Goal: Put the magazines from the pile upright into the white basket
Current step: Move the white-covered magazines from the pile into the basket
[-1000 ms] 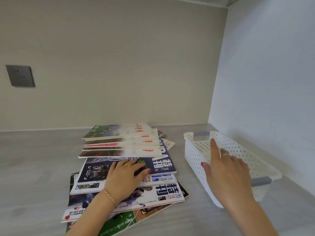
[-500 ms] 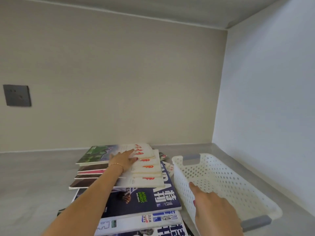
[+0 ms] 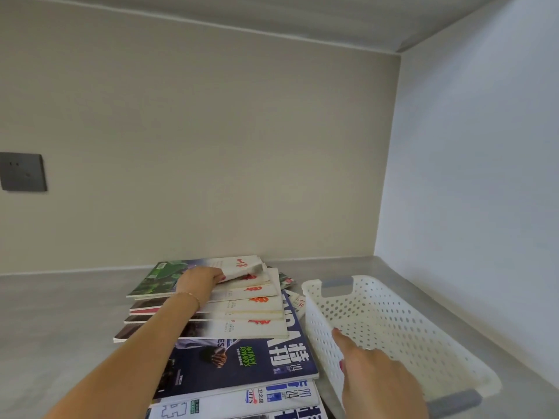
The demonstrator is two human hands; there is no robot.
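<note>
A fanned pile of magazines (image 3: 242, 316) lies on the grey counter, thin white ones with red characters on top of larger dark-blue ones. My left hand (image 3: 201, 279) reaches onto the top magazine (image 3: 242, 266), a green and white one, with fingers curled over its cover, which bends up at the right. To the right stands the white basket (image 3: 390, 325), perforated, with grey handles and nothing inside. My right hand (image 3: 372, 376) rests against the basket's near left wall, index finger stretched along the rim.
The counter (image 3: 60, 313) sits in a corner, with a beige back wall and a white side wall (image 3: 469, 192) close behind the basket. A dark socket plate (image 3: 22, 172) is on the back wall at left. A shelf or ceiling runs overhead.
My left hand moved from the lower blue magazines up to the top of the pile and curled onto the top magazine, whose cover now lifts. The view tilted upward; my right hand stays at the basket.
</note>
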